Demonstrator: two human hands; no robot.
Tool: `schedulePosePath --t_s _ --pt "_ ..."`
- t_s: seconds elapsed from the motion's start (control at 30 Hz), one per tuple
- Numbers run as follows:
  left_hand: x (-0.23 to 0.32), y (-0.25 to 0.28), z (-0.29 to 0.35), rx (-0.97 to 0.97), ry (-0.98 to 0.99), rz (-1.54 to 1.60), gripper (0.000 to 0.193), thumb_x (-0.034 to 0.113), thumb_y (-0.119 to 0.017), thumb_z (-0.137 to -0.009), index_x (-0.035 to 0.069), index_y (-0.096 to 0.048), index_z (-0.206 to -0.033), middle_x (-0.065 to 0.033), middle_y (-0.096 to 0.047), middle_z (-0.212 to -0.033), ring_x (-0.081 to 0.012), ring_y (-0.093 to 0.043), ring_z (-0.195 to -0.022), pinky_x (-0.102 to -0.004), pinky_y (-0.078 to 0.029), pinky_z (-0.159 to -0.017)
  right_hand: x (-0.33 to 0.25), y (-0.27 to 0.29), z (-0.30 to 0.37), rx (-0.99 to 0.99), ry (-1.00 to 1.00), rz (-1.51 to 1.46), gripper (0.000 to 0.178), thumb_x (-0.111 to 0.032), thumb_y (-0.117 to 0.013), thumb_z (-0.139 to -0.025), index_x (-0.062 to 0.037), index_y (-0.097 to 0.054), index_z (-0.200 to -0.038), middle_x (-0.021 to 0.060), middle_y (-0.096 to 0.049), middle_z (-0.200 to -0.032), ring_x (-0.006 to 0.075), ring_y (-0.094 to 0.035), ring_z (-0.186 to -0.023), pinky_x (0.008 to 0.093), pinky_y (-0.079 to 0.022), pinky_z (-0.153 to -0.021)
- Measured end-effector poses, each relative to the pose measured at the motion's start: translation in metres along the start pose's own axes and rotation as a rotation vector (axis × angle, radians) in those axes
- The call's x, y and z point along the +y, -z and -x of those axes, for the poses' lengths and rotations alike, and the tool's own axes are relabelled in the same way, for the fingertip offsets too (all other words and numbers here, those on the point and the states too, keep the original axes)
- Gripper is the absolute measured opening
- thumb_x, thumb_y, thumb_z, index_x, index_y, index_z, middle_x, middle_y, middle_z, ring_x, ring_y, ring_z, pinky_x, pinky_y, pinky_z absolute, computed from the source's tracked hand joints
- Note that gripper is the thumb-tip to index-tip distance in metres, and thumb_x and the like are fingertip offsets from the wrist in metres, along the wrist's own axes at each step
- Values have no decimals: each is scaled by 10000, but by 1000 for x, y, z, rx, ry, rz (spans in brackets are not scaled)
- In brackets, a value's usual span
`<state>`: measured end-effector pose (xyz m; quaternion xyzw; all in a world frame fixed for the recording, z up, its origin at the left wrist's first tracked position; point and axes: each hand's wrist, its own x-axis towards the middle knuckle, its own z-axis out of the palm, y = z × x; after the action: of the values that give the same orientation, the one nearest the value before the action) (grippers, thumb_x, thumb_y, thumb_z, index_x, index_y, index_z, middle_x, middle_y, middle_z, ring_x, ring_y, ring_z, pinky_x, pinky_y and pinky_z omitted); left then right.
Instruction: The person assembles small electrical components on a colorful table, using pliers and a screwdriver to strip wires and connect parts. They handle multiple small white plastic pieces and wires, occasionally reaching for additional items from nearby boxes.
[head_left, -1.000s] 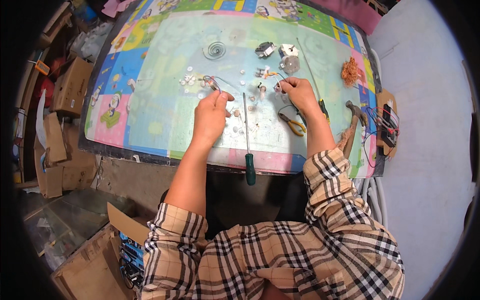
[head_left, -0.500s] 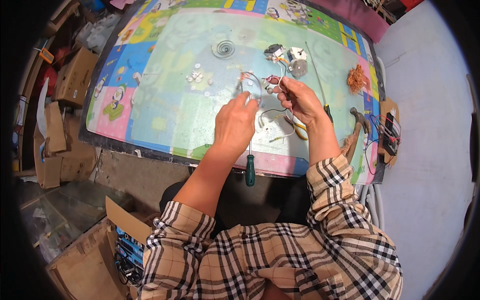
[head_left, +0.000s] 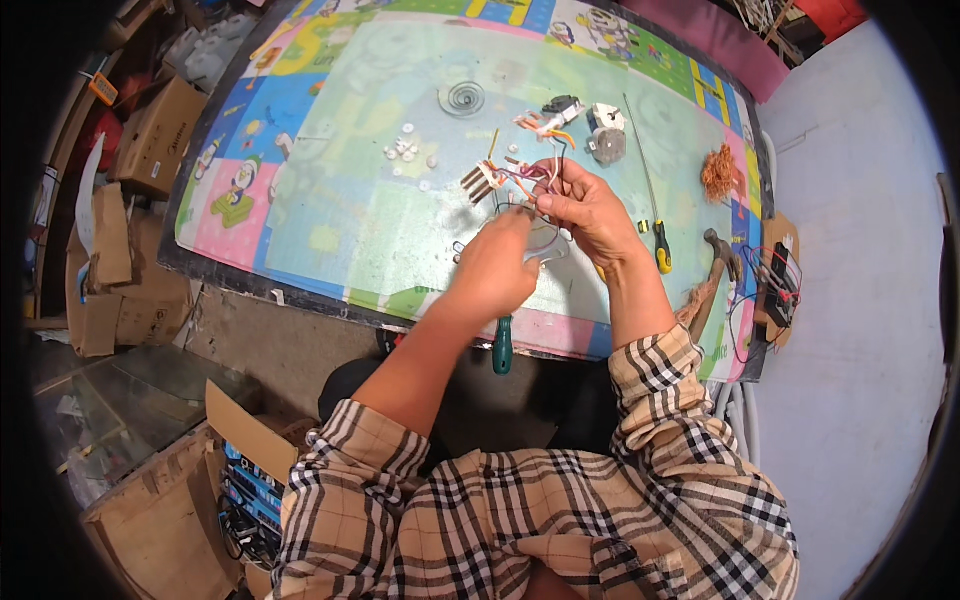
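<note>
Wire bundle (head_left: 520, 180) sits mid-frame, pinched in your right hand (head_left: 590, 210); your left hand (head_left: 500, 265) grips its loose ends. Small parts across the table (head_left: 330, 230) remain unattached.

Person in a checked shirt, seen from above.
Shirt (head_left: 520, 520) is tan w/ black, white & thin red lines crossing in big squares. Long sleeves, but both are pushed up: left sleeve (head_left: 350, 470) bunched near the elbow, right sleeve (head_left: 665, 375) rolled w/ a wide cuff a bit further down the arm. Forearms bare from there on. Left hand (head_left: 495, 270) & right hand (head_left: 590, 210) bare too, no gloves, no rings or watch to see. Cloth looks soft, w/ folds across the chest. Dark trousers just show under the arms.
</note>
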<state>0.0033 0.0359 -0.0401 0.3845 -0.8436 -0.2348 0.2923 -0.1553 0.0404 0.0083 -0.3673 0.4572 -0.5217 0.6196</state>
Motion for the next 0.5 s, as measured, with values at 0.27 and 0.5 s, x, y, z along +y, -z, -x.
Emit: schedulePosePath --t_s 0.27,0.5 --pt "-1 34 -28 20 710 1616 342 280 -466 -962 -23 -540 -1102 -100 -604 -1026 -181 -580 -938 -327 -462 -855 8 -2 -4 -64 -31 76 257 -73 -635 -833 -7 -587 -1077 43 -641 -957 104 -576 -812 242 -465 -718" --pt "-5 43 -28 134 745 1563 330 181 -442 -961 -109 -531 -1092 -175 -588 -1038 -224 -593 -918 -335 -500 -781 11 8 -8 35 -14 -125 234 -93 -503 -930 43 -543 -1117 98 -610 -990 157 -609 -864 236 -489 -660"
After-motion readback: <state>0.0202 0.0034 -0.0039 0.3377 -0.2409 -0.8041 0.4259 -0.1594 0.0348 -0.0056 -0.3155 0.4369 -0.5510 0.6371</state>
